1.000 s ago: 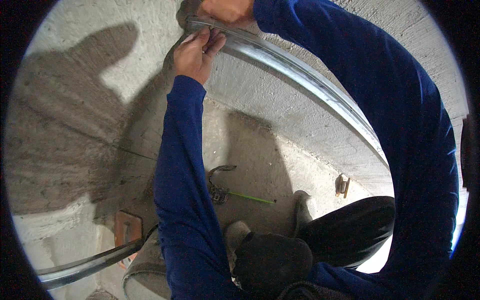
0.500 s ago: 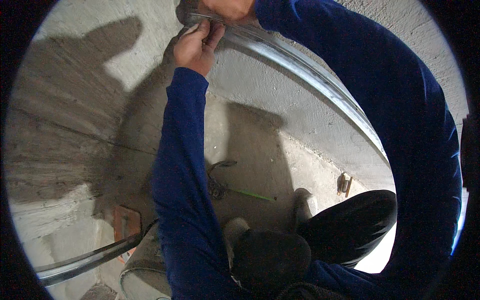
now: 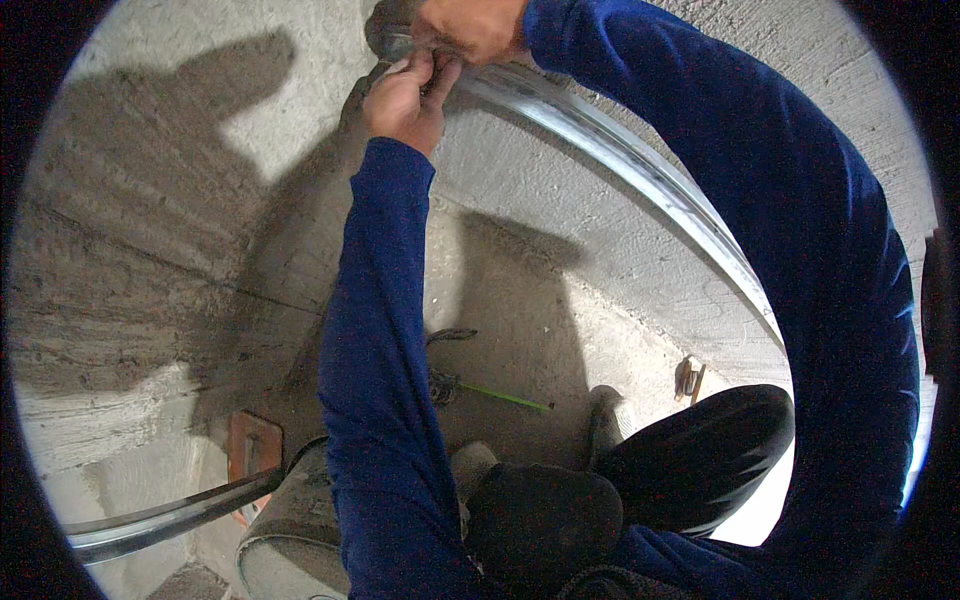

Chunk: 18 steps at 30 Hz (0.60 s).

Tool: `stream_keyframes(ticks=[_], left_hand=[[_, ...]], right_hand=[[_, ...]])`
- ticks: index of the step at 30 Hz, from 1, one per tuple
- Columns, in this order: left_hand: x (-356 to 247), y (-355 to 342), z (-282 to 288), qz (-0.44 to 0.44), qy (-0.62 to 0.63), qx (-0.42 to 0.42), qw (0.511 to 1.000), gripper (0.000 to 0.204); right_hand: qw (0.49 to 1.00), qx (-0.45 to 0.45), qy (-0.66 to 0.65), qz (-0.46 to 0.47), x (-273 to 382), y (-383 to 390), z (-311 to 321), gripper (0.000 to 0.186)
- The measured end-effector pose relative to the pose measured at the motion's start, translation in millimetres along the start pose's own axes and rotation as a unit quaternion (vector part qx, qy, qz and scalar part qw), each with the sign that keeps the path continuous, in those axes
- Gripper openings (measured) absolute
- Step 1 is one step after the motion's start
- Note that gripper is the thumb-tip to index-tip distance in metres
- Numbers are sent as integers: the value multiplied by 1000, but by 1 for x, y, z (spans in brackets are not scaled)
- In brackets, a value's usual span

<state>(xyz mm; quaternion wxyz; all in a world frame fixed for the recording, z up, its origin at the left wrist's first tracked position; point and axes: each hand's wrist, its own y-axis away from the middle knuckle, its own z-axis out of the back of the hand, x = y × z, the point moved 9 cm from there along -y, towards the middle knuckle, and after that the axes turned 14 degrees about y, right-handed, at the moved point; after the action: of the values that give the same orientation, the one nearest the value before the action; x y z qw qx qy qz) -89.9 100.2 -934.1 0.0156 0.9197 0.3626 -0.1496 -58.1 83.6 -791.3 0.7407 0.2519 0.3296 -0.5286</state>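
Observation:
A long shiny metal rail (image 3: 600,130) runs along the rough grey wall (image 3: 530,170), from the top centre down to the right. At its upper end my left hand (image 3: 405,100) is closed, thumb and fingers pinched on the rail's edge. My right hand (image 3: 470,25) is just above it, curled at the same end, its fingertips against my left fingers; whatever it grips is hidden. Both arms are raised, the right one curving over the rail from the right.
A dusty bucket (image 3: 280,545) stands lower left by an orange-brown float (image 3: 255,445) and another metal rail (image 3: 170,525). On the shadowed floor (image 3: 500,300) lie a dark tool (image 3: 440,388) and a thin green strip (image 3: 505,397). Small wood-coloured tools (image 3: 688,378) sit near my bent knee (image 3: 730,430).
Both hands have shifted slightly right since half a second ago, and my right hand has come lower over the left fingers. My left forearm has moved right with them.

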Motion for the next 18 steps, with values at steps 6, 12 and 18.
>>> stream_keyframes(ticks=[6,12,18], left_hand=[[-1,-2,2,-27,21,2,999,21],[2,-5,5,-11,50,-21,998,19],[1,-3,4,-24,44,-17,999,20]], right_hand=[[994,-63,60,-66,-1,-5,0,21],[998,-5,-1,-60,-5,-2,-6,19],[998,8,18,-54,-2,-4,-11,18]])
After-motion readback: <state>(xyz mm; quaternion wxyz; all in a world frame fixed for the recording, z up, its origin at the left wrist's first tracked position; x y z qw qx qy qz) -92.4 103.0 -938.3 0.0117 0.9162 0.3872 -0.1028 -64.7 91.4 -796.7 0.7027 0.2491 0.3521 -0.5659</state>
